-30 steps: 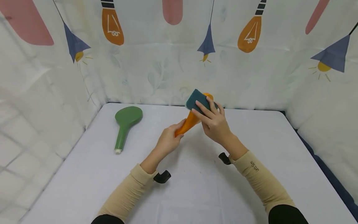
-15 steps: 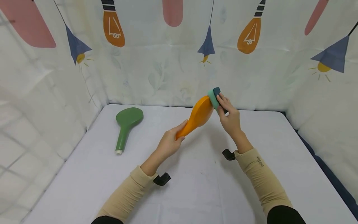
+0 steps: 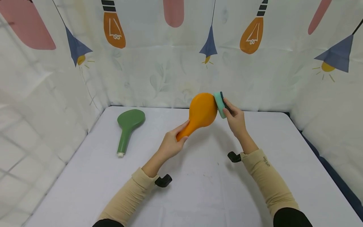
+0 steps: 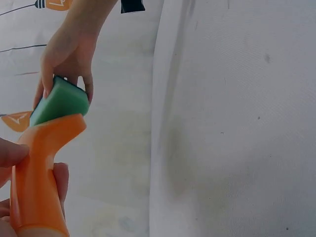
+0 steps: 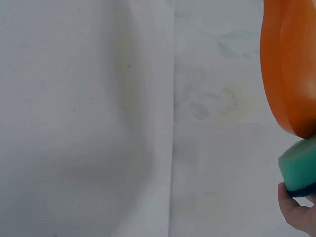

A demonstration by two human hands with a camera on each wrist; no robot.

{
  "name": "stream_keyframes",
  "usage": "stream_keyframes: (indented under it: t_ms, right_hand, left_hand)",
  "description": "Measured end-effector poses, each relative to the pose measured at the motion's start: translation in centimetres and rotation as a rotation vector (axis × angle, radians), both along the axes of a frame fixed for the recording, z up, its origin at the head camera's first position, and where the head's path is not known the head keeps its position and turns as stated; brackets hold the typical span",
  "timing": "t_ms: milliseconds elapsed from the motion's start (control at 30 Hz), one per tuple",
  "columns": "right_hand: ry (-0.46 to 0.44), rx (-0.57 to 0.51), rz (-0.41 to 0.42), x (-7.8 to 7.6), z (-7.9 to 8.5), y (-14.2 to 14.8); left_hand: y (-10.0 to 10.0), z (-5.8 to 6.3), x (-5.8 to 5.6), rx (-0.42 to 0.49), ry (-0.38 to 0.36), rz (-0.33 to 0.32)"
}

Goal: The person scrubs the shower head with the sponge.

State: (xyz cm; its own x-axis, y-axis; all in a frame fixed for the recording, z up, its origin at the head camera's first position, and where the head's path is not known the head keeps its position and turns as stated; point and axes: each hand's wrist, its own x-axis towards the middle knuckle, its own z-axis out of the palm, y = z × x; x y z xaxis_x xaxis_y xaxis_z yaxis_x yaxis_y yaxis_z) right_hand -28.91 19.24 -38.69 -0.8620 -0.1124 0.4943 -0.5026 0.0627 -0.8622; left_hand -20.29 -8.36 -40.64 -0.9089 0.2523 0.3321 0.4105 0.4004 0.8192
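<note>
In the head view my left hand (image 3: pixel 171 143) grips the handle of an orange shower head (image 3: pixel 203 108), raised over the table with its smooth rounded back toward me. My right hand (image 3: pixel 236 121) pinches a sponge (image 3: pixel 220 105), light green with a dark scouring layer under the fingers. The sponge's light green face meets the right edge of the head, as the right wrist view also shows with the sponge (image 5: pixel 298 165) against the orange rim (image 5: pixel 296 98). In the left wrist view, fingers (image 4: pixel 60 180) wrap the orange handle (image 4: pixel 37 192).
A green shower head (image 3: pixel 129 126) with a white end fitting lies at the table's back left. The white-covered table (image 3: pixel 198 195) ends at a patterned curtain (image 3: pixel 170 63) behind, and light cloth walls rise at both sides.
The right hand has moved the sponge from the front of the orange shower head rightward to its right edge. The left hand has turned the shower head so its rounded back faces me.
</note>
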Motion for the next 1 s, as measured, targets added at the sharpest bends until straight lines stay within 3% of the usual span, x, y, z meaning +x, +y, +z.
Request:
stream_keyframes:
  t_ms: [333, 500, 800, 1000]
  right_hand:
    - [0.023, -0.088, 0.026, 0.7, -0.9, -0.5]
    - [0.094, -0.090, 0.002, 1.2, -1.4, -0.9]
    - [0.338, 0.010, -0.063, 2.3, -2.3, -2.4]
    - [0.619, 0.154, -0.172, 2.8, -3.2, -3.7]
  left_hand:
    - [-0.4, -0.3, -0.8, 0.249, -0.169, -0.036]
    - [-0.4, 0.0, -0.7, 0.336, -0.261, -0.051]
    - [-0.4, 0.3, -0.7, 0.625, -0.530, -0.062]
    - [-0.2, 0.4, -0.7, 0.721, -0.600, -0.051]
